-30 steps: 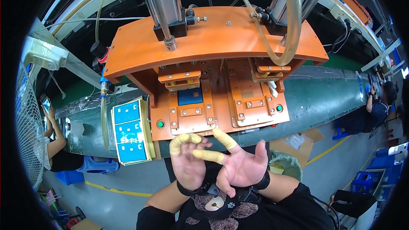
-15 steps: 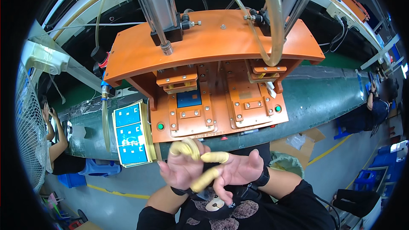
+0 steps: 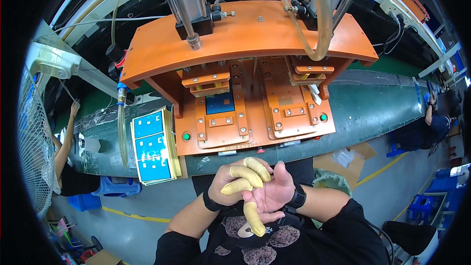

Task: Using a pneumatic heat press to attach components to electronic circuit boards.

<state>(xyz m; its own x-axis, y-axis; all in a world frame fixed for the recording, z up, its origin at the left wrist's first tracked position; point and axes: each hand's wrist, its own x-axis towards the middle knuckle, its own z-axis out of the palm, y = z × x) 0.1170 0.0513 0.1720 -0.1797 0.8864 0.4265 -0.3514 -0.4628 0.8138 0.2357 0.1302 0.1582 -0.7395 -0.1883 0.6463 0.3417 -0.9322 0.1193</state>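
Observation:
My left hand (image 3: 234,182) and my right hand (image 3: 271,196) are pressed together in front of my chest, below the bench edge. Yellow rubber finger cots cover several fingers of both hands. The left fingers curl over the right palm, which faces up; neither hand holds an object. Just beyond them stands an orange press fixture (image 3: 245,93) with two nests, the left one holding a blue board (image 3: 220,103). A stack of blue panel sheets (image 3: 151,145) lies left of the fixture on the green bench (image 3: 373,108).
Two green buttons (image 3: 186,136) (image 3: 323,117) sit on the fixture's front. Pneumatic cylinders and clear hoses (image 3: 319,14) rise above it. A fan guard (image 3: 34,147) is at far left beside a person's arm (image 3: 66,132). Another person (image 3: 439,120) sits at far right. A cardboard box (image 3: 343,159) rests underneath.
My hands have come down and closed together: the fingers that were spread out a second ago are now folded, the left over the right palm.

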